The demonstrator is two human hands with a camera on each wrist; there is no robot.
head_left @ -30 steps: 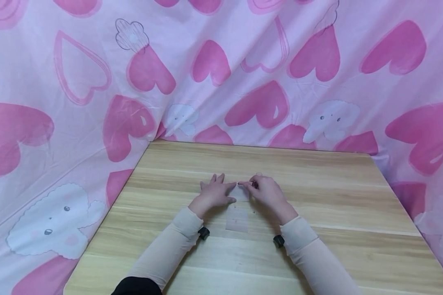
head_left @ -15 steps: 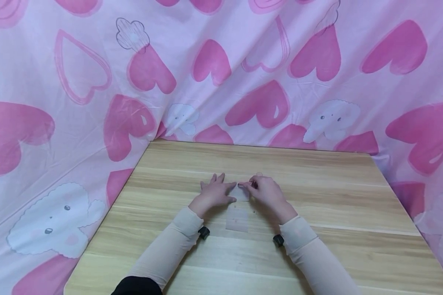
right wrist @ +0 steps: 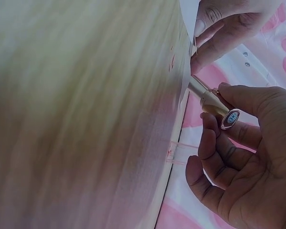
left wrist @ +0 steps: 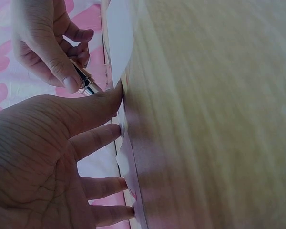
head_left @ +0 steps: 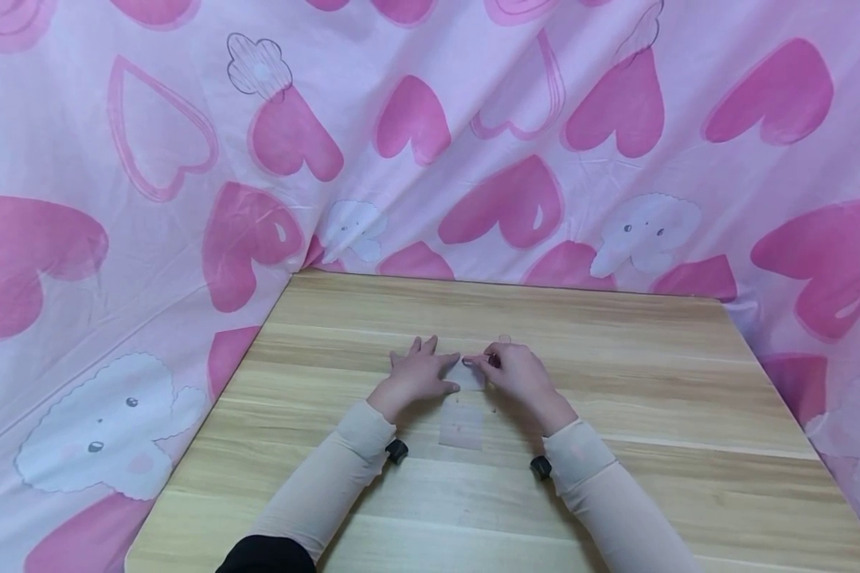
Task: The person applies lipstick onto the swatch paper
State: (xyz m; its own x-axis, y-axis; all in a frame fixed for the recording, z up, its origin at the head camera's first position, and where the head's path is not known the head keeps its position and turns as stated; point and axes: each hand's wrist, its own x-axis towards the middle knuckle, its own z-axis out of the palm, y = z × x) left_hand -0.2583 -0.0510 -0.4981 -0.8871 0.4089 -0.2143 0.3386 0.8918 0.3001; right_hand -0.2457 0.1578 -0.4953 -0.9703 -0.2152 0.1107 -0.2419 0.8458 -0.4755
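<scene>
My left hand (head_left: 419,376) lies with its fingers spread on a thin whitish sheet (head_left: 473,380), its fingertips resting along it. My right hand (head_left: 519,372) pinches a slim gold tube that looks like a lipstick (right wrist: 210,101), with a round ornate end facing back toward the palm. The lipstick's dark tip meets the sheet just right of the left hand's fingers. From the left wrist, the lipstick (left wrist: 87,82) shows beyond the left hand's thumb, partly covered by it. The right hand's other fingers curl loosely below the tube.
Nearer the person, a second thin translucent sheet (head_left: 461,427) with faint reddish marks lies on the wooden table (head_left: 616,493). A clear, small object (right wrist: 181,152) stands beyond the right hand. A pink curtain with hearts (head_left: 498,199) hangs close around the table's back and sides.
The right hand has shifted the lipstick's tip very slightly toward the person, and a bit more of the sheet shows beside it. The left hand stays in place.
</scene>
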